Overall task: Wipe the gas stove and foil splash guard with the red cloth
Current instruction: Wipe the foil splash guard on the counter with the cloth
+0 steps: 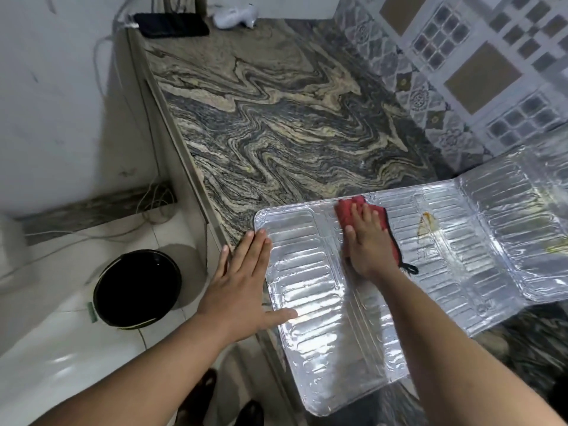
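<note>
The foil splash guard [307, 278] lies unfolded flat on the marbled stone counter, its panels running off to the right. Brown and yellow stains [425, 226] mark a middle panel. The red cloth [347, 210] sits near the guard's far edge, pressed flat under my right hand [367, 241], with a black loop sticking out at its near corner. My left hand [242, 281] rests flat with fingers spread on the guard's left edge, thumb lying on the foil. No gas stove is in view.
The stone counter [276, 118] stretches away behind the guard. A black pouch [172, 26] and a white object [236, 15] lie at its far end. Patterned wall tiles [461, 72] rise on the right. A black bucket [138, 287] stands on the floor at left.
</note>
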